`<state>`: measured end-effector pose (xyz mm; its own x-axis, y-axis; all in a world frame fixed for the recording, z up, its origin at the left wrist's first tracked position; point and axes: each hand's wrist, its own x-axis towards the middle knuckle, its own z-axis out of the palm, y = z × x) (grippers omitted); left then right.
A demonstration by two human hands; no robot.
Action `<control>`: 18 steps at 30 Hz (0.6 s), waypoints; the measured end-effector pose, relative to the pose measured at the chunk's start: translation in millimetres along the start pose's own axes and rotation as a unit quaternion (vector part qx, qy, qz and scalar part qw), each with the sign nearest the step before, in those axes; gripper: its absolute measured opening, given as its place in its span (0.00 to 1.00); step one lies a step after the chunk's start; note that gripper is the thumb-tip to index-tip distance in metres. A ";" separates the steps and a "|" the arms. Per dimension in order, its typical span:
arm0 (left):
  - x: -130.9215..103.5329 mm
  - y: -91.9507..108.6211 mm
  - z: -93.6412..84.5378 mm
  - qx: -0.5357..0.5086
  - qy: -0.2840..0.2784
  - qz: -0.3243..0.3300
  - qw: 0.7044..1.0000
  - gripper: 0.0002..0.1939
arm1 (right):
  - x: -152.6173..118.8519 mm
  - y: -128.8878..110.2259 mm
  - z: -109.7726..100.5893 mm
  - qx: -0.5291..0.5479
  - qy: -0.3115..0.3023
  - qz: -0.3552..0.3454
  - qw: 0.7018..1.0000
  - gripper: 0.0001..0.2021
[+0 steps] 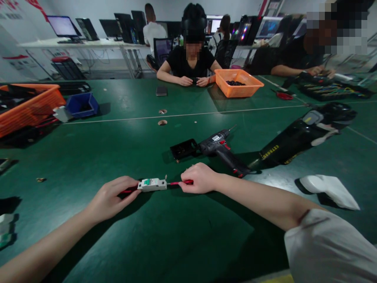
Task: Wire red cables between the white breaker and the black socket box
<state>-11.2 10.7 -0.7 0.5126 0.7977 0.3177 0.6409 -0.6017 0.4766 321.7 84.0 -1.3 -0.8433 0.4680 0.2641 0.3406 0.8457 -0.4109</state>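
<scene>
A white circuit breaker point(153, 184) with a green switch lies on its side just above the green tabletop. The fingers of my left hand point(112, 197) are closed around its left end, where something red and thin shows between thumb and fingers; I cannot make out its kind. In my right hand point(200, 179) is a screwdriver point(174, 183) with a red handle, gripped in closed fingers. Its shaft points left and its tip meets the breaker's right end. A black cordless drill point(216, 145) rests beyond my right hand, beside a small black tray point(184, 149).
A large black bottle-like object point(300, 135) and a white angled piece point(330, 190) lie at right. Orange baskets point(240, 88) and a blue bin point(82, 105) stand farther off. Across the table sits a person point(191, 59); another person works at far right.
</scene>
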 end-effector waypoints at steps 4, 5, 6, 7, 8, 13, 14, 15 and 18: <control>1.6 2.5 -0.6 0.006 0.007 0.006 1.000 0.09 | -1.0 1.1 0.7 0.000 0.004 -0.009 1.000 0.19; 2.1 3.6 -1.0 0.009 0.008 0.006 1.000 0.10 | -1.1 1.2 0.9 0.000 0.003 -0.012 1.000 0.19; 2.5 4.7 -1.6 0.011 0.007 0.005 1.000 0.10 | -1.1 1.2 1.1 -0.002 0.001 -0.014 1.000 0.19; 2.8 5.9 -2.1 0.013 0.006 0.004 1.000 0.10 | -1.1 1.2 1.3 -0.007 0.000 -0.014 1.000 0.18; 3.0 6.8 -2.5 0.014 0.006 0.002 1.000 0.10 | -1.0 1.1 1.6 -0.013 0.000 -0.012 1.000 0.18; 1.3 8.6 -1.8 0.006 0.000 -0.004 1.000 0.10 | -1.0 1.1 3.1 -0.015 0.008 -0.016 1.000 0.19; 0.8 8.6 -1.3 0.003 -0.001 -0.005 1.000 0.10 | -1.0 1.3 3.3 -0.009 0.011 -0.020 1.000 0.19; 0.3 8.8 -1.0 0.001 -0.002 -0.007 1.000 0.10 | -1.0 1.6 3.5 -0.004 0.014 -0.024 1.000 0.19; 0.0 10.0 -0.3 -0.001 0.000 -0.009 1.000 0.10 | -0.8 2.6 3.9 -0.002 0.023 -0.035 0.999 0.19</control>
<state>-4.9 4.7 4.3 0.5008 0.8083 0.3098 0.6485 -0.5874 0.4842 321.6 84.8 -6.0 -0.8451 0.4195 0.3315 0.2834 0.8772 -0.3876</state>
